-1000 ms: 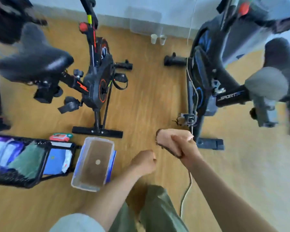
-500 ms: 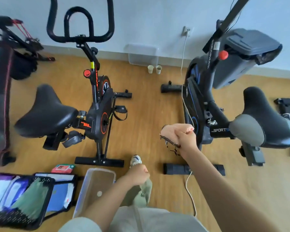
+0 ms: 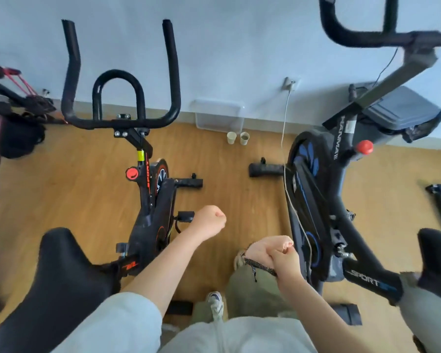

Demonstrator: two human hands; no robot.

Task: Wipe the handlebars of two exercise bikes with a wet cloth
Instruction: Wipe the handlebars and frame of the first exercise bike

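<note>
Wooden floor (image 3: 87, 189), right hand (image 3: 281, 256) gripping cloth (image 3: 259, 253), handlebars (image 3: 120, 98) ahead

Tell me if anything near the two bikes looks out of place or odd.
Two paper cups stand on the bare floor by the wall between the bikes, easy to kick over. A white cable hangs from the wall socket and trails over the right bike. Nothing looks spilled or damaged.

cloth (image 3: 259, 252) pinkish, dark-edged | handlebars (image 3: 120, 98) black | floor (image 3: 74, 179) wood-brown

Left hand (image 3: 209, 221) fisted, right hand (image 3: 281, 256) clenched
</note>
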